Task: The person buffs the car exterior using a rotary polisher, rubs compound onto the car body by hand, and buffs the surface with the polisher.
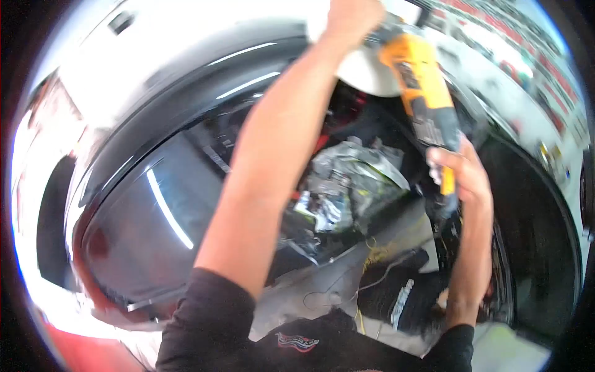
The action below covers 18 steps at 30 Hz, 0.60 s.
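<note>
A yellow and black power polisher [421,80] is held up at the upper right, with a round white pad [369,73] at its head. My right hand [465,167] is wrapped round the dark rear part of its body. At the top, my left hand [356,22] is closed at the tool's head end; its fingers are partly cut off by the frame edge. The pad lies near a glossy black curved car panel [248,62]. Motion blur hides where the pad touches, if anywhere.
Crumpled grey plastic sheeting [356,180] lies below the tool. A dark car window [155,217] is at the left. Black cloth with white lettering [403,297] and a yellow cord [375,251] are lower down. A large dark curved panel [527,229] stands at the right.
</note>
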### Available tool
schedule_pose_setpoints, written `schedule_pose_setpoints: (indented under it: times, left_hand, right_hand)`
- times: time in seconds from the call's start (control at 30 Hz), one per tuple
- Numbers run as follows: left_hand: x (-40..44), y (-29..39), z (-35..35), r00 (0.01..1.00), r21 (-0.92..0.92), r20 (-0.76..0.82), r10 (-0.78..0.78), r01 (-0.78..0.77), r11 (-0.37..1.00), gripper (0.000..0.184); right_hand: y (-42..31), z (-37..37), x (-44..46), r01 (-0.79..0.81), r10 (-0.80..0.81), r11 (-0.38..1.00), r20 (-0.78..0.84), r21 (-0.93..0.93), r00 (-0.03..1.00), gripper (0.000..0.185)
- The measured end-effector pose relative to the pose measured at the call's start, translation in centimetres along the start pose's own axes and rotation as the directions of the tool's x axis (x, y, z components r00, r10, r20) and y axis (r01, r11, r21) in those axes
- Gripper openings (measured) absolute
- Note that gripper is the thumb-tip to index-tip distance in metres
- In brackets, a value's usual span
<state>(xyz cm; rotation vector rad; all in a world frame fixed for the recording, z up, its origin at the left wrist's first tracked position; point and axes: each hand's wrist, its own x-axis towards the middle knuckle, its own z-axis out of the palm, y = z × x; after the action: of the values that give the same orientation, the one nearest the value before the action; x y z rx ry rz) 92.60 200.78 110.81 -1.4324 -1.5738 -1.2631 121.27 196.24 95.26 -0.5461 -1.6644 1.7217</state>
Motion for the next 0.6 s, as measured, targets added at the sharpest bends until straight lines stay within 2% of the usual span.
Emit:
schedule_pose_setpoints:
  times: [0.07, 0.1, 0.13, 0.17, 0.2, 0.23, 0.27, 0.3, 0.33, 0.37, 0.4, 0.43, 0.47, 0.5, 0.53, 0.57, 0.6]
  left_hand:
    - [0.4, -1.6, 2.0, 0.982, 0.079, 0.101, 0.160, -0.169, 0.982, 0.026]
    - [0.4, -2.1, -0.1, 0.813, 0.513, 0.504, 0.290, -0.552, 0.657, 0.032]
    - [-0.4, -3.1, -1.7, 0.927, 0.479, 0.290, 0.239, -0.357, 0.802, 0.040]
    - [-1.2, -4.0, -5.1, 0.983, 0.135, 0.021, 0.182, -0.183, 0.974, 0.039]
    - [-2.9, -2.9, -7.9, 0.976, 0.119, -0.098, 0.192, -0.180, 0.976, 0.037]
    - [-3.8, -4.1, -11.1, 0.999, 0.061, -0.046, 0.007, -0.004, 0.998, 0.036]
    - [-5.6, -1.3, -15.4, 0.958, 0.055, 0.035, -0.285, 0.283, 0.957, 0.037]
    - [-6.8, -2.9, -18.6, 0.968, 0.057, -0.008, -0.251, 0.251, 0.966, 0.034]
    - [-8.3, -3.2, -21.3, 0.938, -0.037, -0.132, -0.319, 0.317, 0.948, 0.031]
    - [-9.7, -5.4, -25.2, 0.916, -0.104, -0.126, -0.381, 0.370, 0.923, 0.029]
    - [-11.2, -6.7, -29.1, 0.879, -0.069, -0.152, -0.451, 0.446, 0.892, 0.029]
    - [-13.3, -6.4, -32.1, 0.858, -0.043, -0.264, -0.441, 0.446, 0.894, 0.028]
    - [-15.0, -9.3, -35.8, 0.838, -0.149, -0.345, -0.424, 0.397, 0.906, 0.026]
    - [-16.6, -7.3, -37.9, 0.796, -0.097, -0.446, -0.408, 0.410, 0.907, 0.022]
    - [-18.6, -7.8, -42.6, 0.834, 0.022, -0.372, -0.408, 0.447, 0.894, 0.029]
    - [-20.1, -7.8, -44.8, 0.827, -0.007, -0.406, -0.388, 0.422, 0.907, 0.026]
    - [-21.1, -8.3, -47.0, 0.815, -0.014, -0.450, -0.366, 0.403, 0.915, 0.023]
  right_hand:
    - [2.2, -0.2, -0.7, 0.056, -0.055, 0.998, -0.046, 0.016, 0.997, 0.055]
    - [1.9, 1.1, -1.5, 0.073, -0.072, 0.997, -0.075, 0.012, 0.995, 0.054]
    - [2.2, 1.8, -1.6, 0.079, -0.080, 0.995, 0.009, 0.054, 0.997, 0.055]
    - [2.6, 2.7, -1.8, 0.088, -0.088, 0.996, -0.003, 0.024, 0.996, 0.060]
    - [2.9, 3.8, -1.8, 0.092, -0.095, 0.994, 0.040, 0.061, 0.995, 0.064]
    - [3.0, 5.1, -1.8, 0.112, -0.113, 0.993, 0.069, 0.024, 0.991, 0.074]
    - [2.8, 6.7, -2.5, 0.113, -0.110, 0.990, 0.045, -0.079, 0.993, 0.085]
    - [4.1, 8.6, -2.5, 0.195, -0.188, 0.964, 0.054, -0.184, 0.981, 0.096]
    - [3.4, 10.7, -3.4, 0.148, -0.135, 0.982, 0.111, -0.114, 0.985, 0.108]
    - [4.3, 12.8, -3.4, 0.171, -0.139, 0.966, 0.167, -0.195, 0.976, 0.111]
    - [3.6, 14.8, -4.3, 0.188, -0.136, 0.955, 0.222, -0.229, 0.965, 0.110]
    - [3.3, 16.6, -4.5, 0.126, -0.032, 0.952, 0.321, -0.278, 0.947, 0.111]
    - [4.4, 19.1, -4.9, 0.227, -0.120, 0.932, 0.350, -0.284, 0.929, 0.112]
    - [3.5, 20.9, -5.2, 0.167, -0.014, 0.935, 0.439, -0.312, 0.898, 0.112]
    - [2.2, 22.8, -5.9, 0.107, 0.099, 0.932, 0.526, -0.348, 0.845, 0.112]
    - [1.8, 24.8, -6.5, 0.128, 0.118, 0.923, 0.586, -0.362, 0.802, 0.113]
    - [4.1, 27.8, -6.0, 0.275, -0.041, 0.912, 0.600, -0.303, 0.799, 0.114]
